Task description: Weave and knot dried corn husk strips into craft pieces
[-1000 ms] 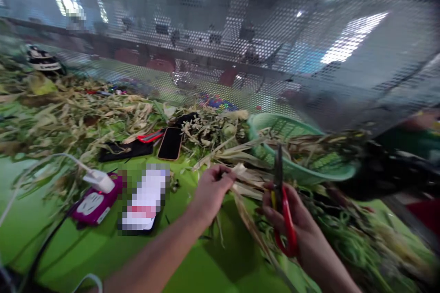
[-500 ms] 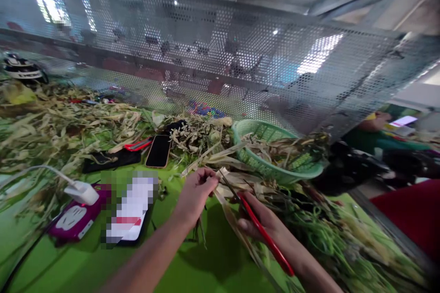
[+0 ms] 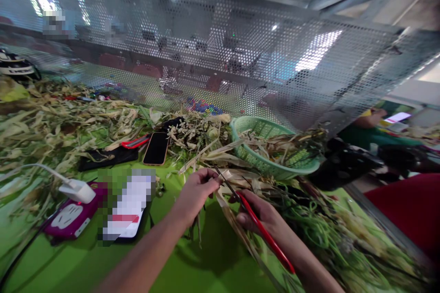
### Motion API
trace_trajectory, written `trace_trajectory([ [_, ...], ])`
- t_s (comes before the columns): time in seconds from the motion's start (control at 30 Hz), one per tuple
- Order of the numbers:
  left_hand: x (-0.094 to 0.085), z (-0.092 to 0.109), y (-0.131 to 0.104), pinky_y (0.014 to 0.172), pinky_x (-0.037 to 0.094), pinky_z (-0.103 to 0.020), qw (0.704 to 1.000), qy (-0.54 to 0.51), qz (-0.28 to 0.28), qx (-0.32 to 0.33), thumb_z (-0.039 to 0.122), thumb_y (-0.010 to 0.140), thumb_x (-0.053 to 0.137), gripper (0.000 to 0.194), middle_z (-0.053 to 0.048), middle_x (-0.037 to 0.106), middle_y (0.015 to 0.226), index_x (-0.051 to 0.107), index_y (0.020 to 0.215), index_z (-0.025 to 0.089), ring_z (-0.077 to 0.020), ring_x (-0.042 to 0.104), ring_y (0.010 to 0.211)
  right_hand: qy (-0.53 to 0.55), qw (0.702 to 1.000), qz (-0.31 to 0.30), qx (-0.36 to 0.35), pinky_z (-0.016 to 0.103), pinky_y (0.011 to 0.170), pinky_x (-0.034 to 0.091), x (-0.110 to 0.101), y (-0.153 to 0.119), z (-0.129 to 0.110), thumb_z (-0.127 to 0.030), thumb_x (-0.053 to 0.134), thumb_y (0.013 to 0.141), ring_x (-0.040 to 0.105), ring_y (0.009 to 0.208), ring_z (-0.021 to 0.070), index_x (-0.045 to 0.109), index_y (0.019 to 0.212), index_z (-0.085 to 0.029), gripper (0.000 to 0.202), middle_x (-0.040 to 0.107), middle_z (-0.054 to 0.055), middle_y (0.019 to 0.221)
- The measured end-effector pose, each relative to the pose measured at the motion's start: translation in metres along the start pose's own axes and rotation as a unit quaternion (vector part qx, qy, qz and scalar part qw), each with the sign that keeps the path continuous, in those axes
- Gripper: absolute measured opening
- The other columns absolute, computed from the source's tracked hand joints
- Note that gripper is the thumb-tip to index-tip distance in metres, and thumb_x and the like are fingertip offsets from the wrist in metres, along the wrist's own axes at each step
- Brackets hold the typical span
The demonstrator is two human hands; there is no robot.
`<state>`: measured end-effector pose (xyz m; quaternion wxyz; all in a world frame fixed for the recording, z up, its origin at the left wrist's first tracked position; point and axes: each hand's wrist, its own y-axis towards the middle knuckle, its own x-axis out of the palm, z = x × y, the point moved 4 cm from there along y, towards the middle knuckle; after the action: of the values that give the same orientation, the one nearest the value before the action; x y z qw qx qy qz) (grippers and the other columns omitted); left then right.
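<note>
My left hand (image 3: 200, 192) is closed in a pinch on a pale dried husk strip (image 3: 231, 213), which hangs down over the green tabletop; dark thin stems dangle below the palm. My right hand (image 3: 256, 215) is wrapped round a red-handled tool (image 3: 264, 233). Its dark, narrow metal end points up and left and meets the husk by my left fingertips. Whether its jaws are open is too small to tell. Behind my hands lie more dried husks (image 3: 223, 158).
A green basket (image 3: 247, 158) with dried husks stands behind my right hand. On the left are a masked-screen phone (image 3: 125, 215), a dark phone (image 3: 156, 149), a purple power strip (image 3: 74, 219) and another red-handled tool (image 3: 135, 142). Green strands (image 3: 319, 224) lie right; a perforated screen (image 3: 206, 46) rises behind.
The view has shifted slightly, so the table items sit a little further left. The red-handled tool's tip has come closer to my left fingertips.
</note>
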<state>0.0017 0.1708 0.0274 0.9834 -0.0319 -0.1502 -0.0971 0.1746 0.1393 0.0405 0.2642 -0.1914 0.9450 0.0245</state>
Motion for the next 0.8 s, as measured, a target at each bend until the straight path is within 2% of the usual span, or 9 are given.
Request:
trace_trajectory([
  [0.23, -0.0019, 0.0051, -0.0006, 0.059, 0.033, -0.021, 1.000, 0.011, 0.007, -0.001, 0.023, 0.073, 0.057, 0.008, 0.003, 0.050, 0.066, 0.057, 0.074, 0.015, -0.0097, 0.042, 0.063, -0.013, 1.000, 0.001, 0.005, 0.025, 0.064, 0.040, -0.0028, 0.0003, -0.0039, -0.048, 0.064, 0.077, 0.051, 0.074, 0.0177, 0.062, 0.096, -0.018, 0.036, 0.058, 0.001, 0.081],
  [0.5, -0.0043, 0.0032, 0.0017, 0.059, 0.032, -0.022, 0.999, 0.030, -0.013, 0.015, 0.026, 0.075, 0.058, 0.012, 0.002, 0.052, 0.068, 0.060, 0.079, 0.016, -0.0100, 0.042, 0.064, -0.070, 0.997, 0.017, 0.013, 0.027, 0.069, 0.044, -0.0084, -0.0004, -0.0017, -0.047, 0.065, 0.076, 0.058, 0.079, 0.0209, 0.066, 0.096, -0.017, 0.036, 0.065, 0.004, 0.086],
  [0.67, -0.0040, 0.0037, 0.0008, 0.059, 0.032, -0.022, 0.999, 0.028, -0.016, 0.015, 0.030, 0.076, 0.061, 0.014, 0.002, 0.051, 0.067, 0.061, 0.079, 0.016, -0.0101, 0.042, 0.063, -0.093, 0.995, 0.020, 0.014, 0.026, 0.065, 0.042, -0.0071, 0.0013, 0.0021, -0.050, 0.065, 0.075, 0.055, 0.073, 0.0191, 0.066, 0.086, -0.018, 0.034, 0.062, 0.002, 0.077],
  [0.8, -0.0029, 0.0037, 0.0000, 0.061, 0.035, -0.022, 1.000, 0.003, -0.002, 0.003, 0.030, 0.075, 0.063, 0.016, 0.002, 0.052, 0.067, 0.061, 0.080, 0.016, -0.0105, 0.045, 0.065, -0.070, 0.997, 0.042, 0.017, 0.024, 0.059, 0.040, -0.0053, 0.0036, 0.0038, -0.051, 0.064, 0.075, 0.052, 0.065, 0.0155, 0.063, 0.083, -0.019, 0.034, 0.056, -0.001, 0.069],
])
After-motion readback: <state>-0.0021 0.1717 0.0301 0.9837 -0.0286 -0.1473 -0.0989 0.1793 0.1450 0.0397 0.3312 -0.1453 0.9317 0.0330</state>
